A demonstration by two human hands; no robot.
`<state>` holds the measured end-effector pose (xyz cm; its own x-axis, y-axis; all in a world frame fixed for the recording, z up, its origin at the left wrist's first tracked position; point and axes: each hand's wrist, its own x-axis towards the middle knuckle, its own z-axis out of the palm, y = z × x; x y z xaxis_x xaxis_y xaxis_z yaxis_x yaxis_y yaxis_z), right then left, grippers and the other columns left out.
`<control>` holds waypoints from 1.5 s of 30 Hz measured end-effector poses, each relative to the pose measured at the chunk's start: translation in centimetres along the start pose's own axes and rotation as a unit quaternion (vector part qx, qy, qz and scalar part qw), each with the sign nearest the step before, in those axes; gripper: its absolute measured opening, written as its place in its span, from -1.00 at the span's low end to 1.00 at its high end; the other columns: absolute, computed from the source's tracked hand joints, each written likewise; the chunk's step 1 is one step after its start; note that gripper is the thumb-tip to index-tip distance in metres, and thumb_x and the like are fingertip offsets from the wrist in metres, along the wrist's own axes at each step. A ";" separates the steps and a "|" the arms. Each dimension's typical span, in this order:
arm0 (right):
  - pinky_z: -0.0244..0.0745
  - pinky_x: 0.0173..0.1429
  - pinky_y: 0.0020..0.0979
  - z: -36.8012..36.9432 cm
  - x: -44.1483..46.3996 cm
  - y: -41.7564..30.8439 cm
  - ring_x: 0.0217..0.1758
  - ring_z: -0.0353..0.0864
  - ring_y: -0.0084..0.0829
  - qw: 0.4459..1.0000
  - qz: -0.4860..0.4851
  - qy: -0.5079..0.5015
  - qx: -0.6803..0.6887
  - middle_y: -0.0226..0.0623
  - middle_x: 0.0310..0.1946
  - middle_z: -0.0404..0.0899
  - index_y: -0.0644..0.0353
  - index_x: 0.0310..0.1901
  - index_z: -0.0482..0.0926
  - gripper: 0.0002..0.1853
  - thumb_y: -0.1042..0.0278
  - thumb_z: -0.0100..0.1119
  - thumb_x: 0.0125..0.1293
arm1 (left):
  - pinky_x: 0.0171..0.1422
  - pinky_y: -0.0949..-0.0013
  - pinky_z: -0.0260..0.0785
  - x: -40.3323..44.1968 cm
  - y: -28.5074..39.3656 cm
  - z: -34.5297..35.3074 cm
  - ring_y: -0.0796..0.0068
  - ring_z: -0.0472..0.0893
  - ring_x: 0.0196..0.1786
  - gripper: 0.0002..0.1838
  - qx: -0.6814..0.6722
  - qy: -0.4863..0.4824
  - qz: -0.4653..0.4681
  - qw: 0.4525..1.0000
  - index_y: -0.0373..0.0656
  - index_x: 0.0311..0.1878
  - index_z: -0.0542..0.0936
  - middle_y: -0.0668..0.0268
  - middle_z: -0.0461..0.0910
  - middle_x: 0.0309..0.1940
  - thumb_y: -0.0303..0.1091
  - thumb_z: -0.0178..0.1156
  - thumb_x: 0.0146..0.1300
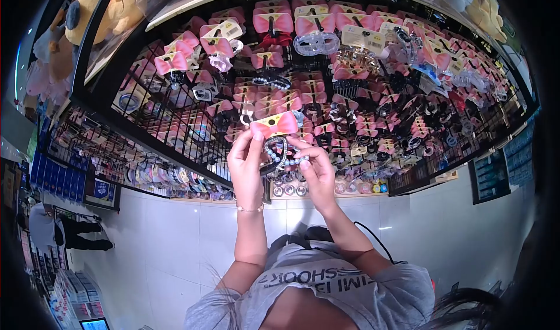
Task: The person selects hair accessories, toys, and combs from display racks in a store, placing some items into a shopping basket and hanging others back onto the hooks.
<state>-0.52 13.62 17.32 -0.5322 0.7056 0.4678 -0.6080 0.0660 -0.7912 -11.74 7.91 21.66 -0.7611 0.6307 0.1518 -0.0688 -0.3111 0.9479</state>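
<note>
A pink bow-shaped card (274, 125) with a yellow top is held up in front of the rack. Beaded hair ties (279, 155), dark with pale blue-grey beads, hang from its lower edge. My left hand (247, 155) is closed on the card's left side, thumb on its front. On the other side, my right hand (317, 169) pinches the beads at the right of the loops between thumb and fingers. A bracelet (249, 209) circles my left wrist.
Ahead stands a black wire display rack (192, 169), hung with many hair accessories on pink bow cards (273, 22). Plush toys (99, 18) sit on the upper shelf at left. At far left, a person in dark trousers (81, 235) stands on the pale tiled floor (169, 231).
</note>
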 end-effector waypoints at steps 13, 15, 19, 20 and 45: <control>0.48 0.03 -0.32 0.1 -3.6 -3.3 0.17 0.30 -0.26 1.000 0.000 0.013 0.007 0.08 0.10 0.27 0.35 -0.19 0.36 -0.86 0.50 -0.07 0.26 | -0.37 0.69 0.24 -3.3 1.8 0.8 0.81 0.43 -0.42 -0.80 -0.020 -0.037 0.009 0.999 -0.29 -0.16 0.52 0.43 0.55 -0.43 -0.38 0.09 0.21; 0.49 0.02 -0.33 0.2 -3.9 -3.3 0.17 0.30 -0.26 1.000 0.005 0.018 0.023 0.08 0.10 0.28 0.36 -0.20 0.36 -0.87 0.50 -0.07 0.26 | -0.38 0.69 0.23 -3.4 1.9 0.9 0.82 0.42 -0.44 -0.80 -0.015 -0.040 0.011 0.999 -0.28 -0.16 0.52 0.44 0.55 -0.44 -0.38 0.09 0.21; 0.49 0.01 -0.33 0.6 -4.2 -3.6 0.17 0.31 -0.26 0.999 0.000 0.023 0.026 0.09 0.09 0.28 0.37 -0.20 0.36 -0.86 0.50 -0.07 0.26 | -0.56 0.73 -0.08 -3.9 2.4 1.2 0.90 0.18 -0.60 -0.80 -0.006 -0.024 0.013 1.000 -0.29 -0.20 0.52 0.52 0.46 -0.50 -0.36 0.10 0.19; 0.49 0.00 -0.33 0.7 -4.3 -3.7 0.16 0.31 -0.27 1.000 0.000 0.023 0.019 0.10 0.09 0.28 0.37 -0.20 0.36 -0.86 0.50 -0.07 0.26 | -0.56 0.73 -0.06 -4.0 2.4 1.1 0.90 0.20 -0.59 -0.79 -0.007 -0.025 0.015 1.000 -0.29 -0.19 0.52 0.51 0.47 -0.49 -0.35 0.09 0.19; 0.02 0.29 -0.40 2.5 -5.9 -2.6 0.29 0.10 -0.35 0.994 0.047 0.021 -0.096 -0.13 0.23 0.08 0.30 0.26 -0.02 -0.43 0.43 -0.09 0.27 | -0.03 0.38 0.37 -7.8 1.7 1.0 0.32 0.57 -0.12 -0.75 0.332 -0.050 0.286 0.897 -0.26 -0.09 0.54 0.10 0.54 -0.12 -0.53 0.05 0.13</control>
<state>2.68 7.54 17.62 -0.5529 0.7440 0.3752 -0.4321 0.1289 -0.8925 -5.27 3.12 22.32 -0.4854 0.5747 0.6589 0.7395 -0.1322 0.6601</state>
